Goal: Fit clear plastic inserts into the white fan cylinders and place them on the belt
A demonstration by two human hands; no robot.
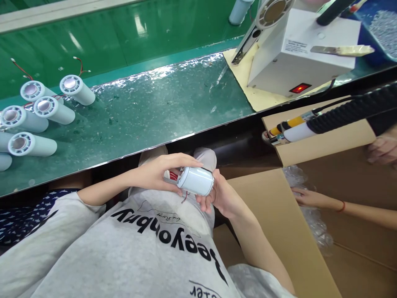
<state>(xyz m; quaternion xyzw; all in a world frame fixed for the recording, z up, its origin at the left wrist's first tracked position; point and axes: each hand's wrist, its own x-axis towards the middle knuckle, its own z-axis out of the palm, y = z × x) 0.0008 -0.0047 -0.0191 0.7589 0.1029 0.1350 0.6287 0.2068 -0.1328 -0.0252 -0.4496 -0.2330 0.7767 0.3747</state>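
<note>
A pale blue cylinder [197, 181] lies nearly sideways between my two hands, above my lap. My left hand [155, 171] wraps round its left end, where red wires [173, 176] show between thumb and fingers. At the right end, my right hand [221, 196] grips the cylinder with its fingers curled beneath it. Part of each palm is hidden. Several similar cylinders [56, 110] with round, slotted ends lie on the green bench [149, 107] at the left, some with red wires.
A white box-shaped device [304, 54] with a lit red switch stands on yellow card [238, 78]. Below it hang a yellow-and-white tool [297, 128] and black hose. Another person's hand [307, 197] touches clear plastic at a cardboard box [266, 215]; a blurred hand [383, 149] is further right.
</note>
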